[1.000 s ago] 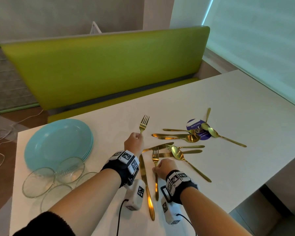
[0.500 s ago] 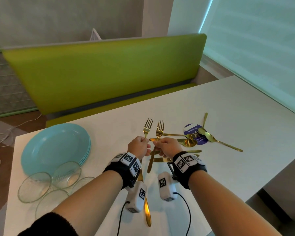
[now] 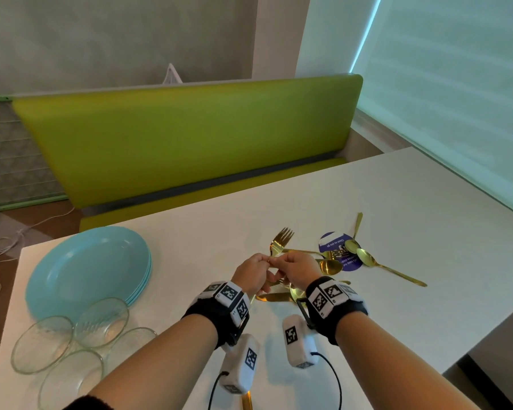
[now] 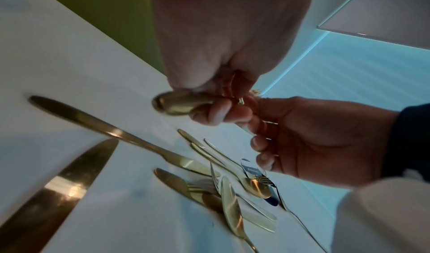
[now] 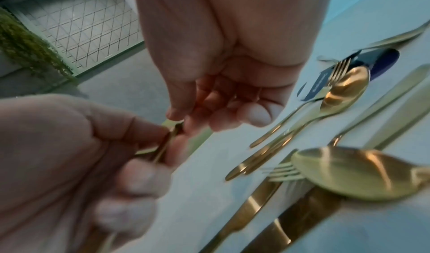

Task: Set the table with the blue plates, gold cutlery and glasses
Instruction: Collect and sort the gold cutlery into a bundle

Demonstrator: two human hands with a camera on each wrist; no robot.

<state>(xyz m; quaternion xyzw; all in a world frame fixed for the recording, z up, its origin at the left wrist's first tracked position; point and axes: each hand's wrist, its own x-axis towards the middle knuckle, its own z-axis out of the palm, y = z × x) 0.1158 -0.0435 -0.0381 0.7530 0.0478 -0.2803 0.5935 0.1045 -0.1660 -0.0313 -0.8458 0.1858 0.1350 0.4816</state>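
Two gold forks [image 3: 282,238] are held together above the white table [image 3: 397,232], tines pointing away. My left hand [image 3: 264,261] grips their handles; the handle ends [image 4: 173,106] stick out below its curled fingers. My right hand [image 3: 279,260] meets it from the right, and its fingertips [image 5: 177,117] pinch the fork necks [image 5: 168,137]. A stack of blue plates [image 3: 86,270] lies at the left. Several clear glasses [image 3: 101,319] stand in front of it. Loose gold spoons [image 3: 330,266] and knives [image 3: 274,297] lie under and right of my hands.
A round blue sticker [image 3: 338,250] lies under some spoons. Another knife [image 3: 246,402] lies near the table's front edge, between my forearms. A green bench [image 3: 190,137] runs along the far side, and a cable [image 3: 0,261] lies on the floor at left.
My right hand picked a fork off the table and carried it up to the fork in my left hand. The two forks now sit together between both hands.
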